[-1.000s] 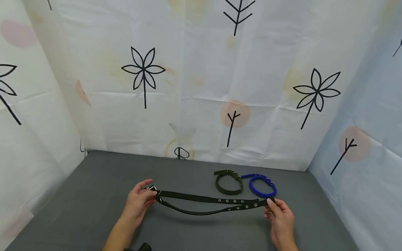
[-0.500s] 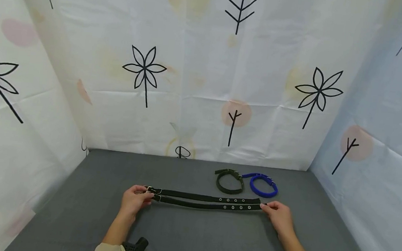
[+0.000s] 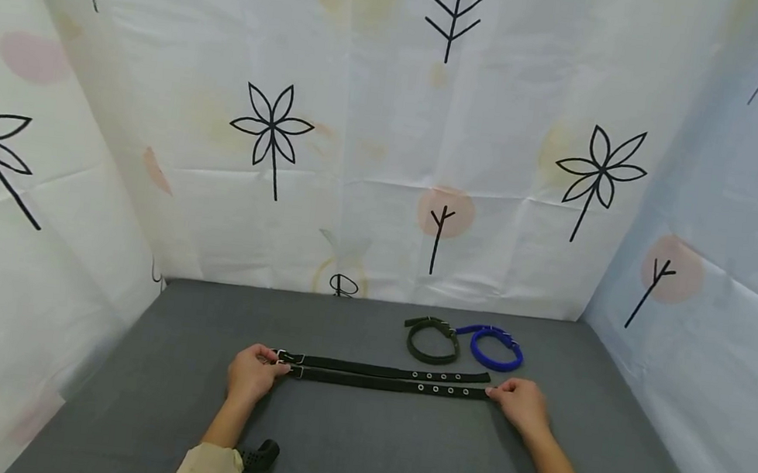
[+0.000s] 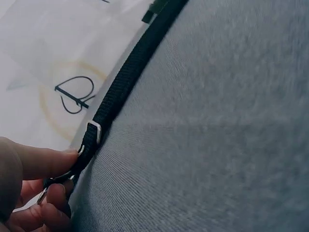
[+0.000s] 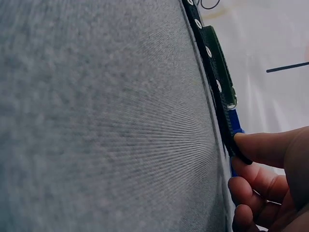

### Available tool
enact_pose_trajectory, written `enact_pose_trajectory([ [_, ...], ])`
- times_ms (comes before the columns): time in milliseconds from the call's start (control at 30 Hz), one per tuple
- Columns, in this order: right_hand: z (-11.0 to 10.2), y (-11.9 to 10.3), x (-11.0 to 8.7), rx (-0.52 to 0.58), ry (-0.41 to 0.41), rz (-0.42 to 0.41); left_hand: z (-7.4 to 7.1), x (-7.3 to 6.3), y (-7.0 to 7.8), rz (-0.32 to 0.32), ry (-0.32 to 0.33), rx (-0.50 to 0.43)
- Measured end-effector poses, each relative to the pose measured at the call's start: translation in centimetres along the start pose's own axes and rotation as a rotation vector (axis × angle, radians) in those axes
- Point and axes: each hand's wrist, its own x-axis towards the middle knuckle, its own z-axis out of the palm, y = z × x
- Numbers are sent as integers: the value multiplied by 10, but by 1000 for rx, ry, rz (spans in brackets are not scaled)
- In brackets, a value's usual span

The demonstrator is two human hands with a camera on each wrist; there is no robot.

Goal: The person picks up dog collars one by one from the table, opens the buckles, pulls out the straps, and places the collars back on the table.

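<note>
Two black buckle collars lie stretched out side by side on the grey tabletop, the near collar and the far collar, each with a row of metal eyelets toward the right. My left hand pinches the near collar at its buckle end; in the left wrist view a metal buckle shows just past the thumb. Its fingers partly hide the far collar's buckle end. Between thumb and fingers, my right hand pinches the near collar's eyelet tip. The far collar's right tip lies loose beyond that hand.
Behind the black collars sit an olive green collar and a blue collar, both buckled into loops. Grey tabletop stretches toward the person. Patterned white cloth walls the back and both sides.
The near collar, earlier sagging and crossing the far one at the right, is now lowered and straight beside it. My right hand moved slightly left and down; the far collar's tip came free.
</note>
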Motion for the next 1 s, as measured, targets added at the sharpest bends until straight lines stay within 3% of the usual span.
enact_pose_trajectory([
  [167, 4, -1, 4, -87, -9, -20, -1, 4, -1, 24, -16, 121],
  [400, 3, -2, 7, -149, -28, 21, -6, 7, 0, 31, -100, 197],
  [533, -1, -3, 6, -159, -51, 24, -9, 5, 3, 33, -105, 240],
  [700, -4, -7, 7, -185, -53, 0, -7, -1, 3, 53, -61, 278],
  [833, 0, -21, 14, -173, 10, -56, -2, -4, 9, 85, 18, 284],
  [1000, 16, -43, 30, 7, 101, -137, 21, -5, 32, 224, 136, 152],
])
